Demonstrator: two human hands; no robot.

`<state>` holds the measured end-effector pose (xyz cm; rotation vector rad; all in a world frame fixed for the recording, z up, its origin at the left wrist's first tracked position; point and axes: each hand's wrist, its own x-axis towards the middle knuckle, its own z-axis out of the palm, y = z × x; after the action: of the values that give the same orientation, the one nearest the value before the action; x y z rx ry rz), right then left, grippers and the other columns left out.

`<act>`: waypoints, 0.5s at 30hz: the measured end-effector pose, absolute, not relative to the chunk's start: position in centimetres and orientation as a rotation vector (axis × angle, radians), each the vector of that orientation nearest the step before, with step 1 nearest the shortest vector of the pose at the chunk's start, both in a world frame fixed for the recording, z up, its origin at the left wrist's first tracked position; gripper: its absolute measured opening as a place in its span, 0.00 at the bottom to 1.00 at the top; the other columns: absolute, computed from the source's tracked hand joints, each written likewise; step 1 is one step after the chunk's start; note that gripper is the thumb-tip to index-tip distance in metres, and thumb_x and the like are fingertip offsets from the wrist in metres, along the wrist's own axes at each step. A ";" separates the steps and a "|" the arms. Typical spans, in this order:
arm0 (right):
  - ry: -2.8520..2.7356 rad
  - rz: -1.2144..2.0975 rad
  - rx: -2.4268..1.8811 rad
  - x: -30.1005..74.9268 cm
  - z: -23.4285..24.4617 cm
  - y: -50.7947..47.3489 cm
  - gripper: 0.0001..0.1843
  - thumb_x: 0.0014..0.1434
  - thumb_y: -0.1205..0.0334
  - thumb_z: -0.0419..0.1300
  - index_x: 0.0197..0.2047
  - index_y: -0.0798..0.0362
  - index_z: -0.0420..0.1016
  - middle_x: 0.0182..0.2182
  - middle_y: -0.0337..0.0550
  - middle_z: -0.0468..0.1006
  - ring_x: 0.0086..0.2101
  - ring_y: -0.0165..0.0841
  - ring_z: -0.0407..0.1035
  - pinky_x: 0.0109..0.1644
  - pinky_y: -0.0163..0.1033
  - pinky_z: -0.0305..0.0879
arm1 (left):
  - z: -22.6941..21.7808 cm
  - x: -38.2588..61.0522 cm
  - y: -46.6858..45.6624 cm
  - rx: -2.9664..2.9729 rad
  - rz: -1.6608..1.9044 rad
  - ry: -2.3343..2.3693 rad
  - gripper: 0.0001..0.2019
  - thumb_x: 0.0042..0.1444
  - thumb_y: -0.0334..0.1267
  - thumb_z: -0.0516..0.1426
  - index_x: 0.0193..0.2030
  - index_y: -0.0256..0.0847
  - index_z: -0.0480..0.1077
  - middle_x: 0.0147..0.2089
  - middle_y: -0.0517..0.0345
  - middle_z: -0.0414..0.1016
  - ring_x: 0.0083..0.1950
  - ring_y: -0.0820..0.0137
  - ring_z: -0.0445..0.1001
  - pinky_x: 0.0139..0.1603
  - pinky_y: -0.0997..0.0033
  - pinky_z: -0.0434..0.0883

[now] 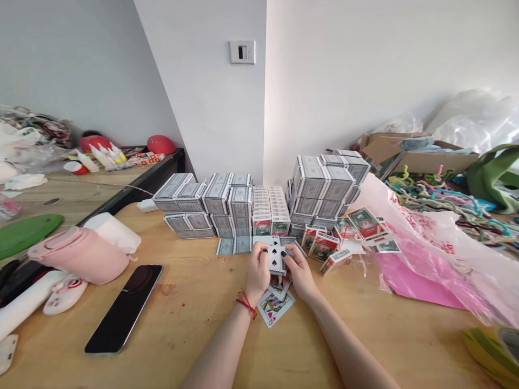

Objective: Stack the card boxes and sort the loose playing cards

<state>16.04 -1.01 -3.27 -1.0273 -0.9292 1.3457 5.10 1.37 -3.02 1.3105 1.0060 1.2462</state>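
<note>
Between my left hand [259, 270] and my right hand [299, 270] is a deck of playing cards [277, 260], its top card showing black spades. Fingers of both hands are wrapped round the deck's sides, thumbs on its face. Below the hands, a queen of hearts [275, 307] lies face up on the table, with another card partly over it. Just beyond the hands, patterned card backs [235, 245] lie flat. Behind them stand stacks of grey-backed decks [229, 202] and rows of card boxes [271, 210]. Loose red and green card boxes [323, 246] sit to the right.
On the wooden table [182, 335] at left are a black phone [124, 310] and a pink cup-like container [85, 254]. Pink and clear plastic [430, 248] spreads at right, near a tape roll [494, 351]. Pipe cleaners [441, 200] and a cardboard box [433, 162] lie behind.
</note>
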 end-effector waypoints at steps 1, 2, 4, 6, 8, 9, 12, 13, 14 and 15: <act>-0.926 1.350 -1.024 16.0 -3.2 -1.0 0.08 0.56 0.56 0.52 0.38 0.48 0.60 0.15 0.28 0.65 0.11 0.25 0.59 0.11 0.29 0.56 | -2.9 5.0 1.4 1.313 1.256 1.016 0.05 0.54 0.34 0.44 0.32 0.41 0.59 0.22 0.65 0.61 0.18 0.77 0.60 0.18 0.79 0.60; -0.921 1.354 -1.021 16.0 -3.2 -1.0 0.08 0.56 0.56 0.52 0.38 0.48 0.60 0.15 0.28 0.65 0.11 0.25 0.59 0.12 0.29 0.56 | -2.8 5.0 1.4 1.321 1.267 1.028 0.06 0.54 0.33 0.44 0.32 0.41 0.60 0.22 0.65 0.61 0.18 0.77 0.60 0.18 0.79 0.60; -0.910 1.363 -1.017 16.1 -3.2 -1.0 0.08 0.55 0.57 0.52 0.38 0.48 0.60 0.15 0.28 0.65 0.11 0.26 0.59 0.12 0.29 0.57 | -2.6 4.9 1.4 1.355 1.293 1.057 0.06 0.53 0.33 0.44 0.31 0.40 0.61 0.23 0.64 0.62 0.20 0.77 0.60 0.19 0.79 0.60; -0.896 1.371 -1.018 16.1 -3.1 -1.0 0.08 0.54 0.57 0.53 0.38 0.48 0.60 0.14 0.27 0.65 0.11 0.26 0.59 0.12 0.29 0.57 | -2.5 4.8 1.4 1.400 1.319 1.082 0.06 0.52 0.32 0.45 0.30 0.39 0.62 0.24 0.63 0.63 0.22 0.77 0.61 0.21 0.79 0.60; -0.880 1.381 -1.025 16.1 -3.1 -1.0 0.08 0.53 0.58 0.53 0.38 0.48 0.60 0.14 0.27 0.65 0.11 0.26 0.59 0.12 0.30 0.57 | -2.5 4.8 1.4 1.430 1.334 1.090 0.07 0.51 0.32 0.46 0.29 0.39 0.63 0.24 0.63 0.64 0.23 0.76 0.62 0.22 0.79 0.60; -0.873 1.389 -1.028 16.1 -3.1 -0.9 0.08 0.53 0.58 0.53 0.37 0.48 0.60 0.13 0.27 0.65 0.10 0.26 0.59 0.12 0.30 0.57 | -2.5 4.8 1.5 1.433 1.336 1.087 0.07 0.51 0.32 0.46 0.29 0.39 0.63 0.24 0.63 0.64 0.23 0.76 0.62 0.22 0.79 0.60; -0.859 1.413 -1.026 16.1 -3.1 -0.9 0.08 0.52 0.58 0.54 0.36 0.48 0.59 0.13 0.27 0.65 0.10 0.26 0.59 0.12 0.30 0.57 | -2.6 4.7 1.6 1.415 1.315 1.074 0.07 0.51 0.34 0.46 0.29 0.39 0.64 0.22 0.63 0.63 0.22 0.76 0.62 0.21 0.79 0.59; -0.858 1.421 -1.019 16.1 -3.1 -0.9 0.08 0.52 0.58 0.54 0.36 0.48 0.59 0.13 0.27 0.66 0.11 0.26 0.59 0.13 0.30 0.57 | -2.6 4.7 1.6 1.406 1.306 1.072 0.07 0.51 0.34 0.46 0.29 0.39 0.64 0.22 0.64 0.63 0.21 0.76 0.62 0.20 0.79 0.59; -0.856 1.428 -1.009 16.2 -3.2 -0.9 0.08 0.52 0.58 0.54 0.35 0.48 0.59 0.14 0.27 0.66 0.11 0.26 0.60 0.13 0.30 0.58 | -2.6 4.6 1.6 1.398 1.301 1.072 0.07 0.51 0.34 0.47 0.29 0.39 0.64 0.21 0.64 0.62 0.21 0.76 0.61 0.20 0.79 0.59; -0.855 1.434 -0.999 16.2 -3.2 -0.9 0.08 0.52 0.58 0.54 0.35 0.48 0.59 0.14 0.27 0.67 0.11 0.26 0.60 0.13 0.30 0.58 | -2.6 4.6 1.6 1.393 1.299 1.071 0.07 0.50 0.34 0.47 0.29 0.39 0.65 0.21 0.64 0.62 0.21 0.76 0.61 0.19 0.79 0.59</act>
<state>16.16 -0.89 -3.18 -0.9991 -0.8553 1.4341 4.58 1.63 -2.61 1.3926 1.0711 1.2991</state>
